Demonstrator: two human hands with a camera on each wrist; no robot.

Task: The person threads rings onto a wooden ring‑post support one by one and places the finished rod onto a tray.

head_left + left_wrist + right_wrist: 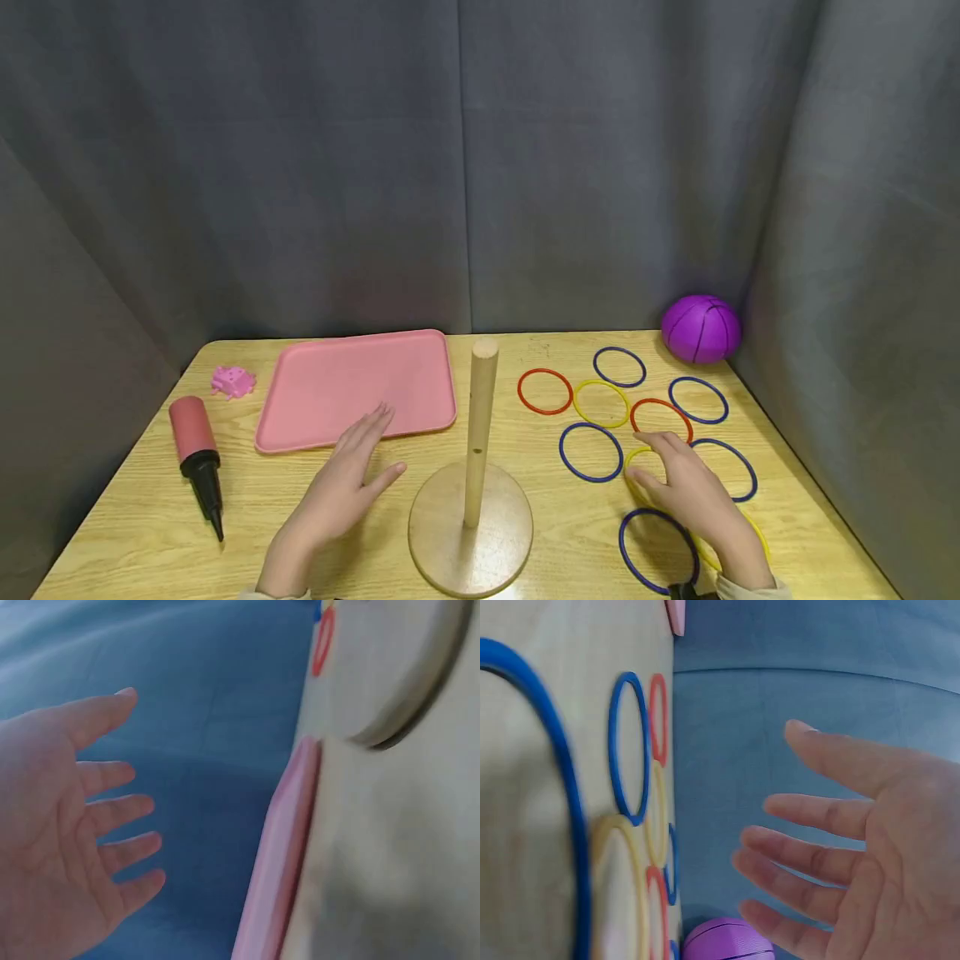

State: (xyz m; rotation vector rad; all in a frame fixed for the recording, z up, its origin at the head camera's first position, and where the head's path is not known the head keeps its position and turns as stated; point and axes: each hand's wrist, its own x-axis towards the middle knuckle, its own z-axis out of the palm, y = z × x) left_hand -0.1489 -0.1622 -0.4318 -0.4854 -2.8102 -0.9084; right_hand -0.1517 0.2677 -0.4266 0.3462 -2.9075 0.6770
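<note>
My left hand (341, 492) hovers between the pink tray (360, 387) and a wooden peg stand, fingers spread and holding nothing. The stand has a round base (442, 542) and an upright dowel (481, 433). Over the rings on the right, my right hand (686, 483) hangs with nothing in its grasp. In the right wrist view its fingers (802, 855) are spread well apart. Below it lie a yellow ring (640, 900) and a blue ring (622, 546), both partly hidden by the hand in the head view.
Several more rings lie flat, among them a red ring (520, 392) and a blue ring (562, 450). A purple ball (701, 329) sits at the back right corner. At left are a pink-and-black hand pump (193, 429) and a small pink toy (233, 382). Grey curtains (375, 167) surround the table.
</note>
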